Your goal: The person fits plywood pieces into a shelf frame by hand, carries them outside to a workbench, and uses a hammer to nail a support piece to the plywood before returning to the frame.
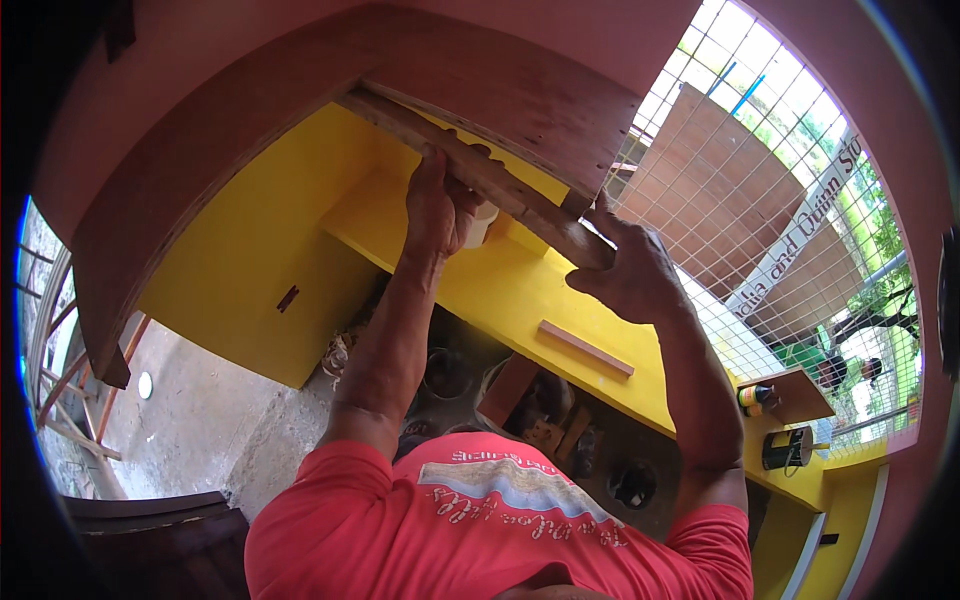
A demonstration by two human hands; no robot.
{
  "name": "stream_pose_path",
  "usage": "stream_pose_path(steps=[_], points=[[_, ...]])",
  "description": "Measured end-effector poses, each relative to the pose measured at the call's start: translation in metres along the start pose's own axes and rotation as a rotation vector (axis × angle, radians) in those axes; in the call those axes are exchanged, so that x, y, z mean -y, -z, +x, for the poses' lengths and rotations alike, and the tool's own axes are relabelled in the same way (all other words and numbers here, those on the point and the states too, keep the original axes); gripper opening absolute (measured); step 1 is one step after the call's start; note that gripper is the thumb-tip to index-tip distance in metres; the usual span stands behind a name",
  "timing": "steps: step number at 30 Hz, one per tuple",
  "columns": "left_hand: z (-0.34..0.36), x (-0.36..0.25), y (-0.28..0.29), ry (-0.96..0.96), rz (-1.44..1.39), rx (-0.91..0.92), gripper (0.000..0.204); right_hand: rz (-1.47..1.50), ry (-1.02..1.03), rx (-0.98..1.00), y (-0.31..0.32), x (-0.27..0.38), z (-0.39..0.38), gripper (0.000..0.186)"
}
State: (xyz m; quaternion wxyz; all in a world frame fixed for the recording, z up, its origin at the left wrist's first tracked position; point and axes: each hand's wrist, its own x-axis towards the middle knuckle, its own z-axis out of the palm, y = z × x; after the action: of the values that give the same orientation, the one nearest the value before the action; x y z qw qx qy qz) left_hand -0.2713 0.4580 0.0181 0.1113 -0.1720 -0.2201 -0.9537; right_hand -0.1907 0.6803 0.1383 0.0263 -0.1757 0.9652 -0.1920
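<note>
A long wooden strip (pixel 500 190) runs diagonally overhead, along the lower edge of a brown wooden panel (pixel 510 90). My left hand (pixel 440 200) is wrapped round the strip left of its middle, thumb on the near side and fingers behind it. My right hand (pixel 625 265) is closed on the strip’s right end, with a finger reaching up beside the panel’s lower corner. A pale round object (pixel 480 227), partly hidden, shows behind my left hand, above the yellow counter (pixel 470 290).
A loose wooden piece (pixel 585 348) lies on the counter, with a bottle (pixel 752 397), a small board (pixel 790 395) and a can (pixel 785 448) at the right. Wire mesh (pixel 700 140) covers the right opening, foliage behind. Dark clutter (pixel 540 410) sits beneath the counter; concrete floor (pixel 200 400) is lower left.
</note>
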Motion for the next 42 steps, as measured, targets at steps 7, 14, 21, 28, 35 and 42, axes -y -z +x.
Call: stream_pose_path(steps=[7, 14, 21, 28, 35, 42], points=[[0.008, -0.021, -0.012, -0.026, 0.266, -0.185, 0.042, -0.207, 0.098, -0.183, -0.009, 0.003, 0.008, 0.068], [0.032, -0.034, 0.005, -0.218, 0.477, -0.426, 0.047, -0.144, 0.090, -0.244, -0.020, 0.007, 0.012, 0.071], [0.058, -0.045, 0.006, -0.429, 0.214, -0.382, 0.054, -0.107, 0.087, -0.276, -0.019, 0.008, 0.013, 0.070], [0.081, -0.044, 0.015, -0.465, 0.246, -0.426, 0.061, -0.066, 0.078, -0.348, -0.018, 0.002, 0.017, 0.061], [0.089, -0.058, 0.026, -0.396, 0.419, -0.504, 0.062, -0.067, 0.113, -0.396, -0.023, -0.002, 0.024, 0.053], [0.090, -0.052, 0.018, -0.379, 0.424, -0.587, 0.068, -0.179, 0.201, -0.494, -0.026, -0.009, 0.027, 0.039]])
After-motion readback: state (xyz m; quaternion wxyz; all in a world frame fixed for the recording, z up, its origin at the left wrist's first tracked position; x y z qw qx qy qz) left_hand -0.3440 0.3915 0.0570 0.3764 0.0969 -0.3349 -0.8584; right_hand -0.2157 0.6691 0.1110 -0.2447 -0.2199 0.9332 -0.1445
